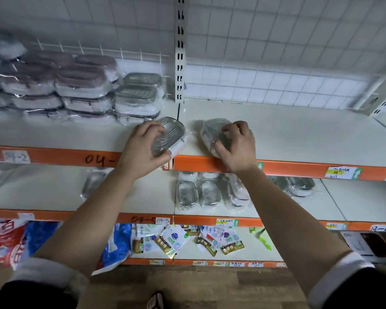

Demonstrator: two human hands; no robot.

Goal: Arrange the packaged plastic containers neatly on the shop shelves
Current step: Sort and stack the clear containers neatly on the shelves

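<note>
"While the left hand (pixel 143 146) and the right hand (pixel 237 148) each clasp a wrapped container, which way do the two lie?"

"The left container (pixel 173 133) has its long axis running from lower left to upper right. The right container (pixel 211 131) runs from lower right to upper left, so their far ends lean toward each other. Both sit ridged side up at the front of the upper shelf (pixel 299 134), in the centre of the frame, apart from one another."

"And the grips?"

"The left hand has its fingers bent over the top of the left container, thumb at the near end. The right hand has curled fingertips on top of the right container, thumb on its near left side."

"What's hard to make out?"

"Each near end is under a palm. The left wrist covers part of the writing on the orange edge (pixel 299 169). The stacked packs (pixel 85 85) at upper left are blurred, and the forearms cut across the containers on the lower shelf (pixel 54 188)"
</note>
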